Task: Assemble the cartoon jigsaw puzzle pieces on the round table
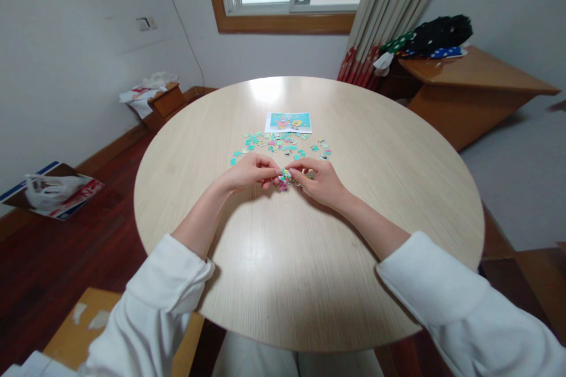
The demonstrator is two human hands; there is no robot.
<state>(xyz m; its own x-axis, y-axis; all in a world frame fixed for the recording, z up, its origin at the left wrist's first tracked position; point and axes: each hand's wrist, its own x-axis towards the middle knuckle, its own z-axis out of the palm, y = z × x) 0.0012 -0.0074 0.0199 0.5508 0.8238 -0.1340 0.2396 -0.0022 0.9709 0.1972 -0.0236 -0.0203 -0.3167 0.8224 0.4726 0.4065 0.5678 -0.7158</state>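
Note:
My left hand (256,172) and my right hand (316,178) meet near the middle of the round table. Between their fingertips is a small teal jigsaw puzzle piece (283,173), pinched from both sides. Just below the fingers lies a little cluster of colourful puzzle pieces (283,186), partly hidden by my hands. Beyond them, many loose puzzle pieces (274,141), mostly teal with some pink and yellow, are scattered in an arc. Behind these lies a printed picture sheet (289,122) with cartoon figures on a teal ground.
The pale wooden round table (265,283) carries all the pieces. To the right stands a brown wooden desk (481,76) with dark dotted cloth (442,35) on it. A cardboard box (82,327) is at lower left. A plastic bag (50,191) lies on the floor.

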